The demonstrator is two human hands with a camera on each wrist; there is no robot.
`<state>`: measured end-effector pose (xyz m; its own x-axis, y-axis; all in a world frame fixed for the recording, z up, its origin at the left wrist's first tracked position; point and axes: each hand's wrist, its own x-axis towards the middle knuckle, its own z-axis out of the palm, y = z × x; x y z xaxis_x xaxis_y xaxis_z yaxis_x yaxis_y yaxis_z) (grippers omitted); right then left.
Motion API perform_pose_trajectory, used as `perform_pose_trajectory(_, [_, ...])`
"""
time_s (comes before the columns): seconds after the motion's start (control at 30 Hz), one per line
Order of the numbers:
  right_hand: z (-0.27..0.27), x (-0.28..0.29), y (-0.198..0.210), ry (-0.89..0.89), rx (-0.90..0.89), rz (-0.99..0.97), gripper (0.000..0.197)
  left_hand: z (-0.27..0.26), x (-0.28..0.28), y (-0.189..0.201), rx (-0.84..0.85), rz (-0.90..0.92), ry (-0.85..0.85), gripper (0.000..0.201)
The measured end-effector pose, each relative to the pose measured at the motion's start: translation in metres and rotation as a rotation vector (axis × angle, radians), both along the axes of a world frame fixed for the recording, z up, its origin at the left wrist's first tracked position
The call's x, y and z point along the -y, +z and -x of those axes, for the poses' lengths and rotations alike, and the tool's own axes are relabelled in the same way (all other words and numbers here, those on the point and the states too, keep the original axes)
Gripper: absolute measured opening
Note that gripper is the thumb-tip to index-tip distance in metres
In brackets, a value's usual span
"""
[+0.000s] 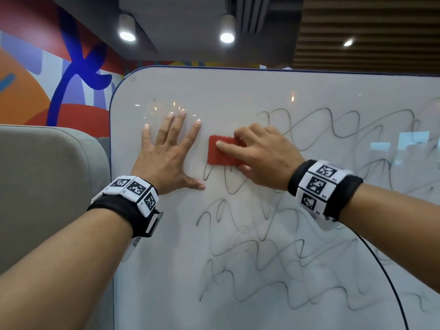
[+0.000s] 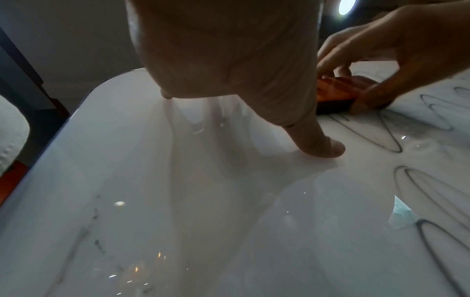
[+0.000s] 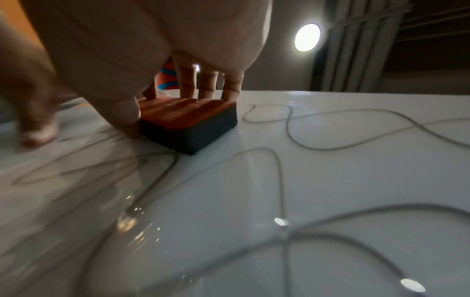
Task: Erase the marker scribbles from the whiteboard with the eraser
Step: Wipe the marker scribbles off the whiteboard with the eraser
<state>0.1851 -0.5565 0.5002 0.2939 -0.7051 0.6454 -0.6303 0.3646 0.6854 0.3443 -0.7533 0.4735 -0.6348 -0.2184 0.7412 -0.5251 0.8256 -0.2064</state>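
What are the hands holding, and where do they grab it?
The right hand grips the red eraser by its long edges, thumb on one, fingers on the other. The left hand holds nothing; it presses flat on the whiteboard.

Red eraser [image 1: 222,151] against scribbled whiteboard [image 1: 238,91]

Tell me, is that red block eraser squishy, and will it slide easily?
The red block eraser with dark felt base probably slides easily, since the glossy whiteboard looks slick. It likely feels light: the right hand grips it with fingertips. The felt looks soft, its ribbed top firmer.
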Motion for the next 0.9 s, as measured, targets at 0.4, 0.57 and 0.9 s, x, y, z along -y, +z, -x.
perform_pose_trajectory(0.4, [0.001,0.006,0.000,0.028,-0.024,-0.030,0.063,0.001,-0.001,0.000,0.013,-0.010,0.008,0.139])
perform_pose_trajectory(0.57, [-0.001,0.009,0.002,0.053,0.068,0.092,0.059,0.001,-0.001,-0.001,0.008,-0.012,0.002,0.138])
perform_pose_trajectory(0.9, [-0.001,0.003,0.021,0.049,0.050,0.092,0.054,0.001,-0.001,-0.002,0.004,-0.015,-0.001,0.139])
